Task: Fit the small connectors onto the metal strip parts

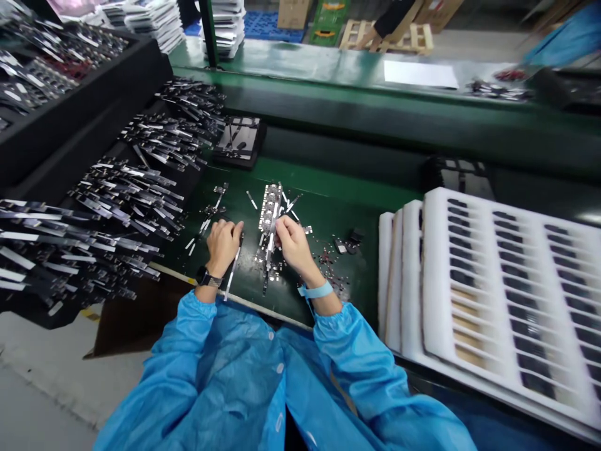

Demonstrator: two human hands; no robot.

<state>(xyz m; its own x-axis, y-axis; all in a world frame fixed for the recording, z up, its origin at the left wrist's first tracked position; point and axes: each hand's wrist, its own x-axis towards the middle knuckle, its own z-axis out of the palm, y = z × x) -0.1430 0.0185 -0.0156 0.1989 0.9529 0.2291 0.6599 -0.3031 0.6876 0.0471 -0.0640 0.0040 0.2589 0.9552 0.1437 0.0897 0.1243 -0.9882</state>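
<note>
Low over the green work table (300,175), my right hand (293,241) pinches a narrow silvery strip (271,241) that stands along a panel of small circuit boards (268,203). My left hand (224,246) is closed, its fingers curled under. From its fingertips a long, thin flex cable (233,269) with a dark top end slants down to the table's front edge; the grip itself is partly hidden. Loose strips and small parts lie about the panel and under my right hand. More thin flex pieces (206,219) lie just beyond my left hand.
Bundles of flex cables (131,194) fill black foam at left. A black tray (239,141) stands behind. White foam trays (507,300) with dark slots are stacked at right. Small black parts (347,243) and reddish bits (331,263) lie near them. People's arms (392,19) show across the bench.
</note>
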